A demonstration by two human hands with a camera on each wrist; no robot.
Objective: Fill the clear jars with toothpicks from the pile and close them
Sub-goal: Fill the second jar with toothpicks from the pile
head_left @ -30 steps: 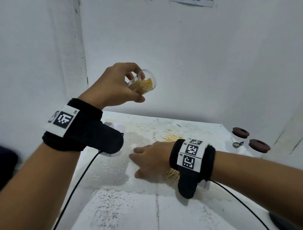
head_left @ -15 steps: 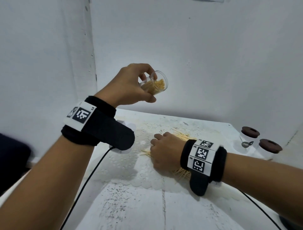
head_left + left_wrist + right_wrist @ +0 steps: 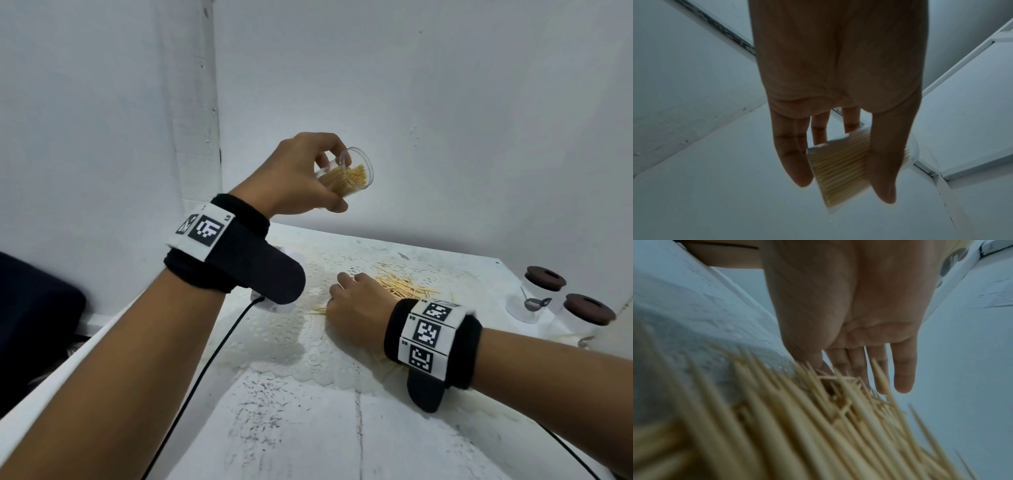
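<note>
Up high, left hand grips tilted jar, lidless, toothpicks inside; wrist view blurs its rim | right hand low on pile: head view hides fingers, wrist view shows fingers straight, spread over toothpicks | two lidded jars far right on table, partly washed out

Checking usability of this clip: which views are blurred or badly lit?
Head view: sharp, evenly lit, wide-angle bending. Left wrist: dim, left hand backlit, jar slightly soft. Right wrist: dim, near toothpicks blurred, right hand clearer.
</note>
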